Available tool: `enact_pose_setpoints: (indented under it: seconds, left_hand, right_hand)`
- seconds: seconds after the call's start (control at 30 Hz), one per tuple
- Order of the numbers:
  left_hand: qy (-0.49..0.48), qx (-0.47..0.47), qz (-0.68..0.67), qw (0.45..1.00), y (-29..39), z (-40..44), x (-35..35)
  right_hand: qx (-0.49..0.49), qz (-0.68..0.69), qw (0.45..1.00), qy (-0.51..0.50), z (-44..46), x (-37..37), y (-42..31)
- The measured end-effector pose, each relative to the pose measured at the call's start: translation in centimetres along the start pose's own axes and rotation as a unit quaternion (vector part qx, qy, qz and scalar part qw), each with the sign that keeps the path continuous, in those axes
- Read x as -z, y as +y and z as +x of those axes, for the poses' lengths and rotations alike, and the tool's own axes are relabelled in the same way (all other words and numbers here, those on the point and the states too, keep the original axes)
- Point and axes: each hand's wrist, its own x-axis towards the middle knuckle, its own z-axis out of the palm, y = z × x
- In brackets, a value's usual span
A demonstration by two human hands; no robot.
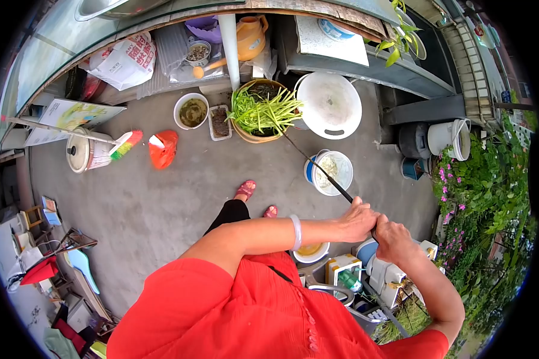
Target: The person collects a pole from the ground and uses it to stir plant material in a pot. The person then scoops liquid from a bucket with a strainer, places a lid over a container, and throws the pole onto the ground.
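My left hand (359,221), with a pale bangle on the wrist, and my right hand (393,240) are both closed around the thick black grip of a long thin rod (313,161). The rod slants up and left over a white bucket (343,173) with pale contents. Its far end meets the edge of a heap of long green stems (263,110), and I cannot make out its tip. The stems lie over a round brown pot (254,139) with dark matter inside.
A large white lid-like disc (329,105) stands right of the pot. Left of it are a clear tray (220,122), a white bowl (191,112), a red bag (163,149) and a broom (126,145). Flowering plants (479,197) line the right side. Boxes (344,270) stand near my body.
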Motion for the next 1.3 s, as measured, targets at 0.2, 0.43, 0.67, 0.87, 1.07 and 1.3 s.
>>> enact_pose_setpoints:
  seconds: [0.2,0.43,0.67,0.87,1.07,1.3]
  left_hand:
    - [0.085,-0.05,0.03,0.995,2.2,2.2,4.0]
    - [0.138,-0.115,0.049,0.982,6.2,1.3,6.0]
    - [0.133,-0.155,0.027,0.979,8.3,0.7,6.3]
    - [0.153,-0.197,0.025,0.968,9.6,0.3,6.4]
    - [0.136,-0.211,0.031,0.967,10.7,-0.5,6.4]
    - [0.119,-0.167,-0.016,0.979,8.2,-1.4,5.2]
  right_hand:
    - [-0.008,-0.003,1.0,0.028,-2.4,6.4,-0.5]
    - [-0.075,0.024,0.997,0.015,-7.0,8.7,-2.7]
    - [-0.068,0.028,0.996,0.055,-9.8,9.2,-3.6]
    - [-0.098,0.033,0.993,0.061,-11.8,9.2,-4.3]
    - [-0.112,0.017,0.993,0.027,-13.1,10.1,-5.7]
    - [-0.066,-0.022,0.997,-0.041,-9.9,8.7,-5.1]
